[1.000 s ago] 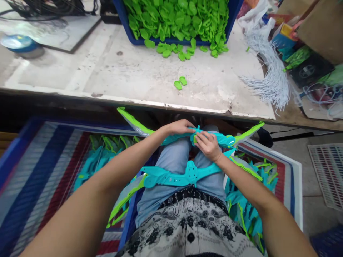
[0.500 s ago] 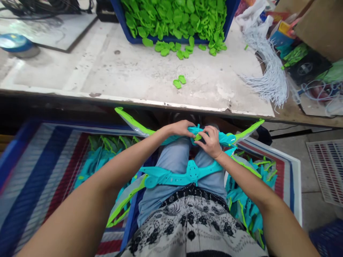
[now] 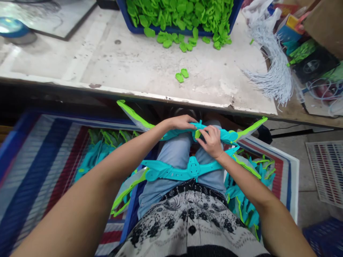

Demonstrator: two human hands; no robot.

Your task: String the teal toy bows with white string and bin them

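1. On the table point(image 3: 107, 64), your blue bin point(image 3: 124, 15) is heaped with green pieces point(image 3: 182, 14); several lie spilled at its front.
2. At your left, a blue-rimmed crate point(image 3: 14, 146) with striped lining holds turquoise-and-green bows point(image 3: 92, 157); at your right, a white-rimmed crate point(image 3: 295, 185) holds more.
3. Over your knees, your left hand point(image 3: 183, 122) has its fingers closed on the upper bow point(image 3: 226, 135); your right hand point(image 3: 213, 141) pinches a small green cap point(image 3: 197, 134) at its middle.
4. Compared with half a second ago, the cap looks turned more upright.
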